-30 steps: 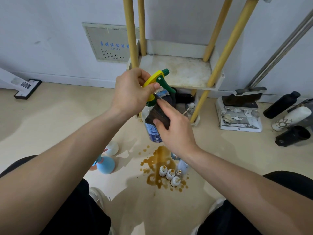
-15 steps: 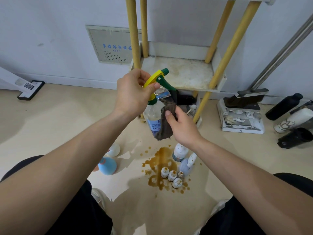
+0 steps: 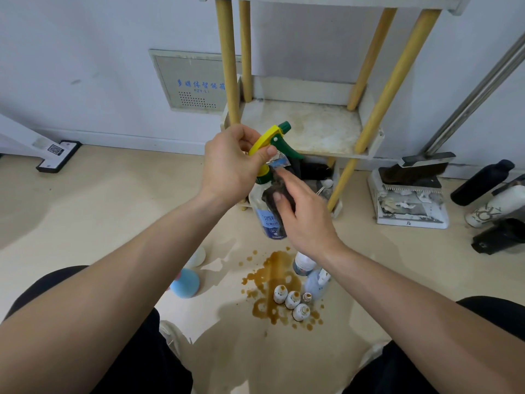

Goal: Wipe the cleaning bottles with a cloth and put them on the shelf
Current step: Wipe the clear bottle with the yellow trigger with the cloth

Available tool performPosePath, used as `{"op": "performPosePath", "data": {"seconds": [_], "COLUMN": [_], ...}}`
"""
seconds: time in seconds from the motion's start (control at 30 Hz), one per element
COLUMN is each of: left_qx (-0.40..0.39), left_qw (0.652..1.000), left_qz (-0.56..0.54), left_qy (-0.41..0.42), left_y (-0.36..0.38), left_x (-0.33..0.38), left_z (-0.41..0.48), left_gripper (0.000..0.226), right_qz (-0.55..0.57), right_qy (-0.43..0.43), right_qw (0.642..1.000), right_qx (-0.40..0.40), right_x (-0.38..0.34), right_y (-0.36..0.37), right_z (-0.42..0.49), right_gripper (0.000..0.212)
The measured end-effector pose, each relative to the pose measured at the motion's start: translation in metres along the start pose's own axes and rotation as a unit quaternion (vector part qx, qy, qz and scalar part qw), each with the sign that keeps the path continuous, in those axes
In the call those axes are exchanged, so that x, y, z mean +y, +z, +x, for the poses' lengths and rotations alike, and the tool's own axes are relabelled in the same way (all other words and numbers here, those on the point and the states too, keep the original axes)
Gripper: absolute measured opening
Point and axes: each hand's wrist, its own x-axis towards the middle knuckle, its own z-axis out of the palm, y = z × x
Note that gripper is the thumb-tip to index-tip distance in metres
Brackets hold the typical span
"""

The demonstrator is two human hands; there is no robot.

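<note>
Wiping underway: left hand (image 3: 230, 163) fingers clamp the trigger of a clear plastic spray bottle (image 3: 262, 207) before the stained white shelf (image 3: 326, 129). The right hand (image 3: 308, 220) pinches a dark cloth (image 3: 281, 191) against it. Nothing shelved; small white floor bottles (image 3: 292, 301) below likely wait.

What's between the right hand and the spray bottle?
A dark cloth, which the right hand holds against the spray bottle, seen in the head view.

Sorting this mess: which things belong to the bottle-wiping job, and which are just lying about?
Job: clear spray bottle with yellow-green trigger, dark cloth, white shelf on yellow poles, small white bottles on the floor.
Lying about: white dustpan with brush, grey wall panel, brown spill.
</note>
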Motion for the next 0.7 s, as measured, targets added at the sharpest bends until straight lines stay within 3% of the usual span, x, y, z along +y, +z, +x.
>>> {"op": "performPosePath", "data": {"seconds": [0.13,0.23,0.5,0.7], "left_qx": [0.001,-0.003,-0.075,-0.097], "left_qw": [1.000,1.000,0.995,0.992], "left_qz": [0.004,-0.002,-0.030,-0.065], "left_qy": [-0.004,0.004,0.054,0.051], "left_y": [-0.002,-0.002,0.003,0.000], "left_x": [-0.001,-0.001,0.003,0.009], "left_z": [0.000,-0.003,-0.015,-0.017], "left_gripper": [0.019,0.019,0.021,0.021], "right_qz": [0.063,0.022,-0.011,0.132], "right_qy": [0.046,0.048,0.021,0.041], "right_qw": [0.994,0.992,0.994,0.986], "right_qx": [-0.080,-0.118,-0.105,-0.092], "right_x": [0.006,0.005,-0.006,-0.011], "right_y": [0.002,-0.001,-0.014,-0.015], "right_z": [0.003,0.002,0.009,0.012], "right_gripper": [0.056,0.068,0.058,0.046]}}
